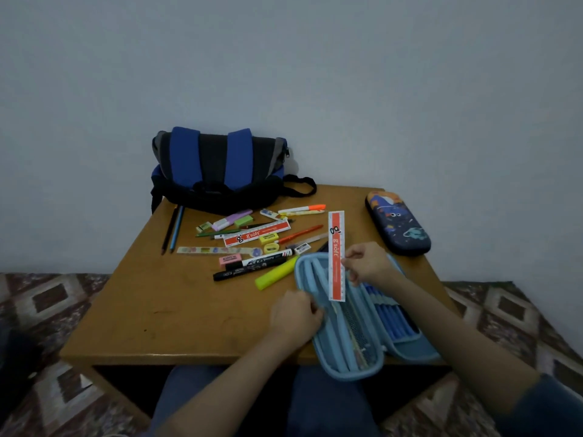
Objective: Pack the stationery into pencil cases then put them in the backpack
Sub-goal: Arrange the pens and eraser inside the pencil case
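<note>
Your right grip pinches the ruler over the open pencil case at lower right; your left grip clasps its left edge.

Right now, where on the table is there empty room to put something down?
The biggest bare patch of table is the near left part, between the stationery pile, the left hand and the edges. A smaller gap lies between pile and dark case. Crowded: the middle before the backpack, and the near right, under the open blue case.
</note>
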Demonstrator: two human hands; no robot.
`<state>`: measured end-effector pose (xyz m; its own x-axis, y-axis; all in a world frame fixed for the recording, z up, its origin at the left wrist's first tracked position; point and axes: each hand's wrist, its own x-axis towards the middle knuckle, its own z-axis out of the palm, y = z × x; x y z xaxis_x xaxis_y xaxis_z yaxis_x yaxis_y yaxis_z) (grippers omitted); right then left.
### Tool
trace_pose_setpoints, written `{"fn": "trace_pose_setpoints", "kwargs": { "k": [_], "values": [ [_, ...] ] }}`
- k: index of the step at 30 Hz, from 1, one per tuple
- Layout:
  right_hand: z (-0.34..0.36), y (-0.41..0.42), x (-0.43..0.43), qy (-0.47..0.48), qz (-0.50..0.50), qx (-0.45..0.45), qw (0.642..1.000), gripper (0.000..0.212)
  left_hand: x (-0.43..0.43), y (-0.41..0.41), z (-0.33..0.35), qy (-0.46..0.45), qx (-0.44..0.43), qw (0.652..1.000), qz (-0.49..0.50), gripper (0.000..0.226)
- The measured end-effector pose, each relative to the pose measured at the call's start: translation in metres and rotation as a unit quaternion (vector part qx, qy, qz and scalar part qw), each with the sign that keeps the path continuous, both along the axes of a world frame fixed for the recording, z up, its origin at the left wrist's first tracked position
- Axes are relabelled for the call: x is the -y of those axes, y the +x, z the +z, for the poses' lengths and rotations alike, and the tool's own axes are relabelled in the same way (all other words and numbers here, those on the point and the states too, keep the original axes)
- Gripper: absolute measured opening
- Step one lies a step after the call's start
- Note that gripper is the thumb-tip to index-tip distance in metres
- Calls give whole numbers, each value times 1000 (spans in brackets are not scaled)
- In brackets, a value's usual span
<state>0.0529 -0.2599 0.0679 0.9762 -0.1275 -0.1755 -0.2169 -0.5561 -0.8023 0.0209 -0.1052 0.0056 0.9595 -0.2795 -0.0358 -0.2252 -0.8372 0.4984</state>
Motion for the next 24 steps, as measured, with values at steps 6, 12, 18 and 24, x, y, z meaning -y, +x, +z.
{"fn": "trace_pose_setpoints", "kwargs": {
  "k": [6,12,18,24],
  "values": [
    [-14,-16,12,-53,20,18,998,30,13,6,-3,22,-33,998,45,39],
    [-19,-20,17,-68,30,-12,997,26,20,10,0,23,-59,995,73,43],
    [-24,-19,16,-81,34,-27,996,27,22,13,4,22,-83,993,86,40],
    [-23,-20,9,-49,26,-48,997,22,20,13,5,-3,-110,990,91,32]
  ]
}}
